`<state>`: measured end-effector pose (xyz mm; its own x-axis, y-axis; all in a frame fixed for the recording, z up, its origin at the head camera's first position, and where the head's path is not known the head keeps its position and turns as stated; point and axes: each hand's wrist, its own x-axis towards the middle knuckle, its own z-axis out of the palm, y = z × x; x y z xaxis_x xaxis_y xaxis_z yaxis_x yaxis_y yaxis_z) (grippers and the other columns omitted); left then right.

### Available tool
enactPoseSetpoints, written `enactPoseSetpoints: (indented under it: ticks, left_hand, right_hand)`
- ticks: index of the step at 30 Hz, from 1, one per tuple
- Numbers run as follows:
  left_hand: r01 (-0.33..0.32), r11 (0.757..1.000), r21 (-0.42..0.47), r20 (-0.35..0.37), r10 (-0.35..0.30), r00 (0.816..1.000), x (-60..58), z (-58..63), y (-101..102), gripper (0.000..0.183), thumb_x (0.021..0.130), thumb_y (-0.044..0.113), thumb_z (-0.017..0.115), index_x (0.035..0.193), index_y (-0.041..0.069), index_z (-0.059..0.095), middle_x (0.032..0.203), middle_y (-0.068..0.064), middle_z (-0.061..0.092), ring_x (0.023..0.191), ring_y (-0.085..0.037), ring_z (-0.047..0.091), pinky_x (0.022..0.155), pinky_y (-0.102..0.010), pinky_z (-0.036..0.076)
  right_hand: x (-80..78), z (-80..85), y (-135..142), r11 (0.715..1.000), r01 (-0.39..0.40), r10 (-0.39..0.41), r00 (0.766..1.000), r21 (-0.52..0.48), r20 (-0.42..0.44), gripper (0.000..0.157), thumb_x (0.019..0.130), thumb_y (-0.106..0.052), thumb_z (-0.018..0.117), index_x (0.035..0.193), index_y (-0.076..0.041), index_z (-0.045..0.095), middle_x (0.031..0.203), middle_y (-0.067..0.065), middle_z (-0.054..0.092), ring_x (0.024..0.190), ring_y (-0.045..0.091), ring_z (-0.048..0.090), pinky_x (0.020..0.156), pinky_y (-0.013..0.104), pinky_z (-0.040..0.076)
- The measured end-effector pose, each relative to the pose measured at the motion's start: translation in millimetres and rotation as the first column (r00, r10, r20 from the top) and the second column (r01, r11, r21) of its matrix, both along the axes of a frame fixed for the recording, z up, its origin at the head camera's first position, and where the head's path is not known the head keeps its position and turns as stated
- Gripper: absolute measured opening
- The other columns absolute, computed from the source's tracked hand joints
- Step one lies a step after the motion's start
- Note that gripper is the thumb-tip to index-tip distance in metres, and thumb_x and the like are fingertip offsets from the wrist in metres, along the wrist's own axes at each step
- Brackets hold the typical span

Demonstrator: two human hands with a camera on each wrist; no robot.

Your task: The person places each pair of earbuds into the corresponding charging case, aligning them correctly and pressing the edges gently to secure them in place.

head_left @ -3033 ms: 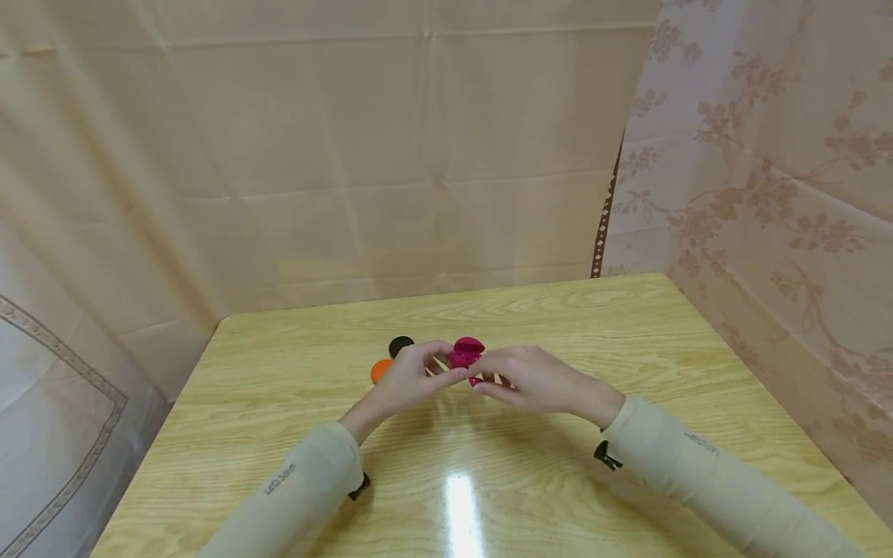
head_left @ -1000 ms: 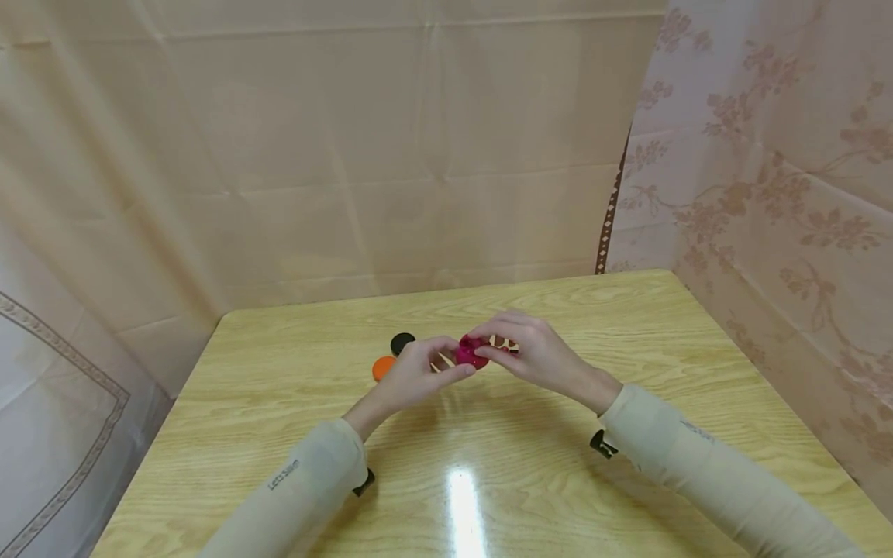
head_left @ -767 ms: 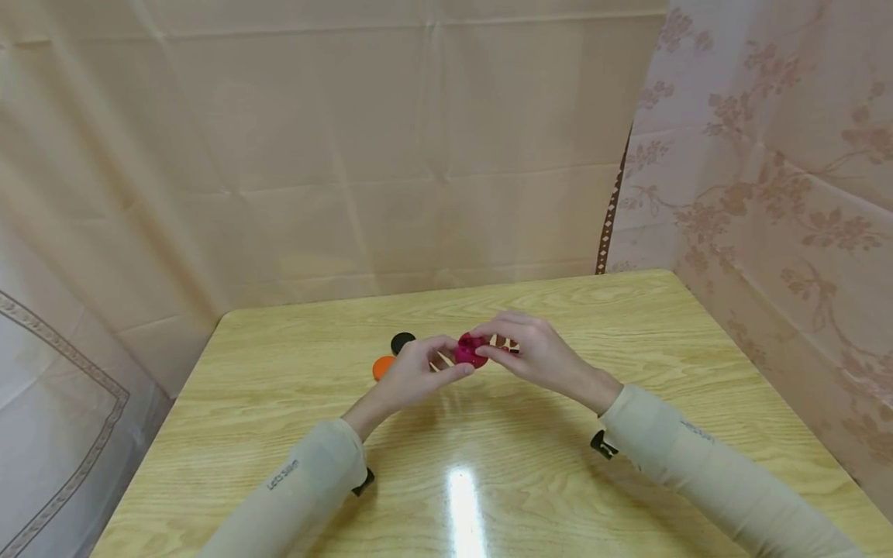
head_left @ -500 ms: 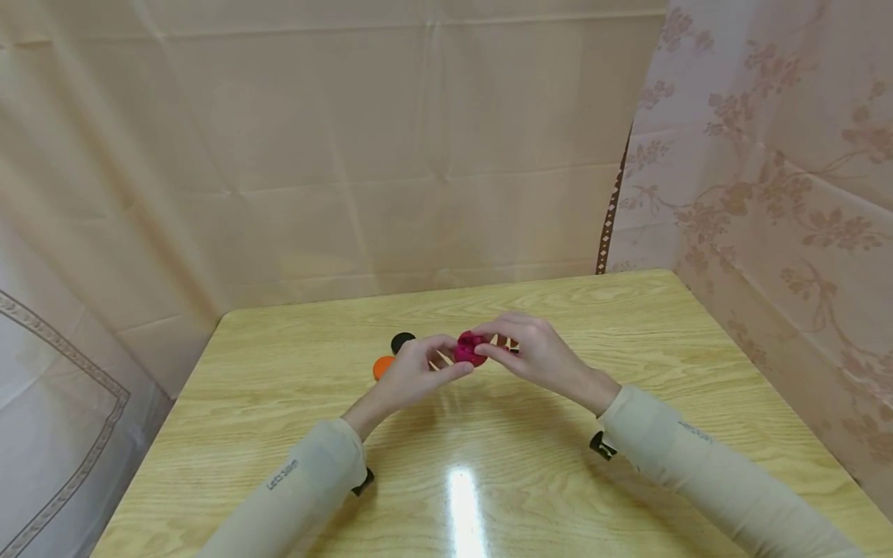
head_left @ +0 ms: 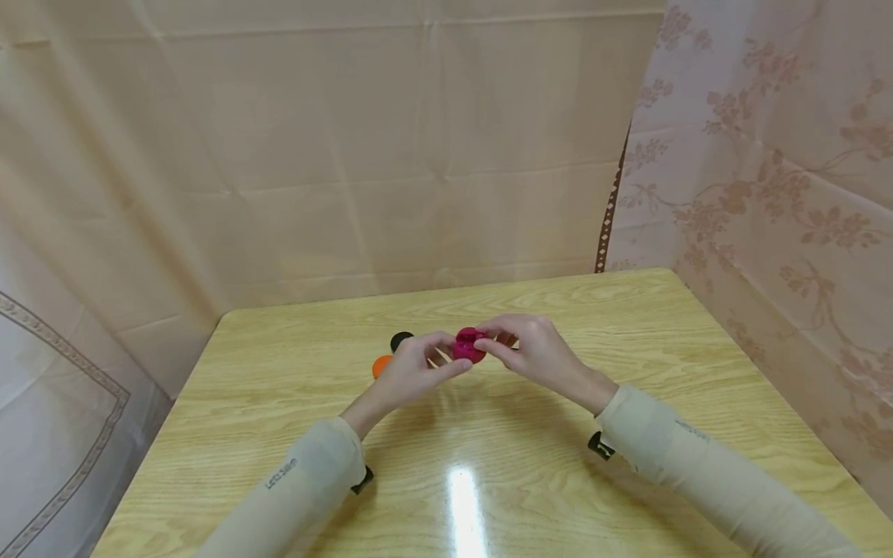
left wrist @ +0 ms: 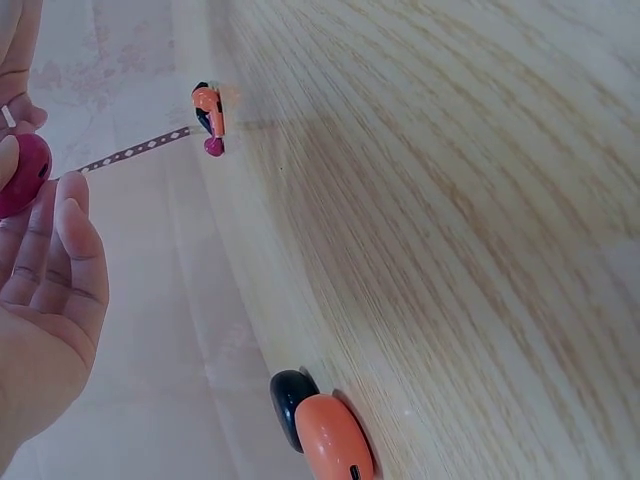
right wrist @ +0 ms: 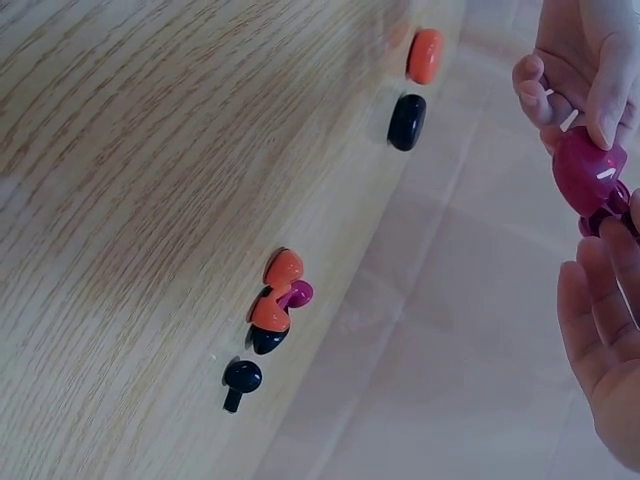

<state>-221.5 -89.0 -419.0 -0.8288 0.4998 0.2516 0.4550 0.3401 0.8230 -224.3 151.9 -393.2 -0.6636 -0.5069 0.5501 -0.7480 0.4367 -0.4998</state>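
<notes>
My left hand (head_left: 412,368) grips a magenta earbud charging case (head_left: 462,350) above the table, its lid raised and dark interior facing up. In the right wrist view, the left thumb lies along the glossy shell of the case (right wrist: 585,170). My right hand (head_left: 536,353) reaches in from the right, thumb and index finger right at the case's opening. Between them, a small magenta earbud (right wrist: 612,205) shows beside the shell, largely covered by the fingers. Lower in the left wrist view, a black case (left wrist: 288,400) and an orange case (left wrist: 333,435) rest together, closed.
Beneath the right hand, loose earbuds lie on the wood table (head_left: 530,480): orange earbuds (right wrist: 284,268), a magenta earbud (right wrist: 300,293) and a black earbud (right wrist: 242,377). Beige curtain (head_left: 391,155) hangs behind the table; patterned cloth (head_left: 781,194) covers the right side.
Three seconds ago the right hand was lower, with a magenta bit at its fingertips below the case. It has since moved up to the case's opening; lately both hands have shifted slightly left and upward.
</notes>
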Motion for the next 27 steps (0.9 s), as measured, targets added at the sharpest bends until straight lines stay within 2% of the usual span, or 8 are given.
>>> enactPoseSetpoints:
  ticks: [4,7,11,17,21,24,27]
  left_hand:
    - [0.0,1.0,0.011,-0.001,0.0,1.0,-0.7,-1.2,-0.9,0.023,0.093,0.031,0.077,0.11,0.016,0.073,0.097,0.007,0.072,0.077,-0.015,0.066,0.069,-0.039,0.058]
    - [0.001,1.0,0.02,-0.002,-0.001,1.0,-1.0,-2.1,-1.5,0.023,0.093,0.031,0.077,0.11,0.015,0.073,0.097,0.007,0.072,0.078,-0.016,0.066,0.07,-0.041,0.058]
    - [0.005,1.0,0.023,-0.002,-0.005,1.0,-2.3,-4.6,-1.7,0.023,0.093,0.031,0.076,0.11,0.015,0.073,0.097,0.007,0.072,0.077,-0.016,0.066,0.069,-0.037,0.058]
    - [-0.001,1.0,0.021,0.004,0.001,1.0,-1.7,-4.2,-1.5,0.023,0.093,0.032,0.077,0.109,0.016,0.073,0.095,0.007,0.072,0.074,-0.016,0.066,0.066,-0.034,0.057]
    - [-0.002,1.0,0.021,0.0,0.002,1.0,-1.1,-2.9,-0.8,0.024,0.093,0.03,0.077,0.11,0.015,0.072,0.096,0.007,0.072,0.073,-0.016,0.066,0.064,-0.033,0.057]
    - [0.0,1.0,0.025,-0.007,0.0,1.0,-0.9,-2.5,-0.5,0.024,0.093,0.029,0.077,0.11,0.014,0.072,0.097,0.007,0.073,0.074,-0.017,0.067,0.064,-0.033,0.057]
    - [0.0,1.0,0.031,-0.009,0.001,1.0,-1.0,-3.0,-0.9,0.023,0.093,0.027,0.077,0.11,0.013,0.072,0.097,0.007,0.073,0.074,-0.018,0.067,0.064,-0.033,0.057]
  right_hand:
    - [0.8,1.5,-1.1,1.0,0.012,-0.011,0.997,-0.01,0.071,0.016,0.094,-0.018,0.076,0.106,-0.008,0.076,0.086,-0.005,0.073,0.065,0.01,0.066,0.056,0.023,0.055]
    - [1.7,2.5,-1.7,1.0,0.026,-0.024,0.991,-0.014,0.129,0.015,0.094,-0.02,0.075,0.104,-0.009,0.075,0.085,-0.004,0.073,0.057,0.009,0.062,0.054,0.024,0.055]
    - [3.0,4.5,-1.6,0.999,0.048,-0.045,0.982,-0.009,0.186,0.014,0.094,-0.022,0.075,0.101,-0.011,0.074,0.083,-0.003,0.073,0.051,0.007,0.056,0.053,0.026,0.055]
    - [2.2,7.0,0.6,0.995,0.1,-0.098,0.957,0.007,0.273,0.012,0.093,-0.029,0.076,0.096,-0.017,0.074,0.078,-0.01,0.069,0.056,0.012,0.06,0.047,0.027,0.047]
    - [1.0,8.0,2.0,0.992,0.124,-0.11,0.921,-0.013,0.373,0.015,0.093,-0.033,0.076,0.095,-0.018,0.075,0.076,-0.008,0.07,0.062,0.024,0.064,0.049,0.028,0.046]
    - [-0.1,7.5,3.2,0.989,0.132,-0.083,0.867,-0.066,0.491,0.021,0.093,-0.035,0.076,0.096,-0.015,0.075,0.078,-0.001,0.071,0.067,0.034,0.066,0.054,0.031,0.053]
    - [-1.5,6.1,3.7,0.982,0.142,-0.043,0.807,-0.123,0.588,0.025,0.093,-0.036,0.076,0.097,-0.011,0.075,0.081,0.006,0.071,0.07,0.037,0.067,0.061,0.041,0.059]
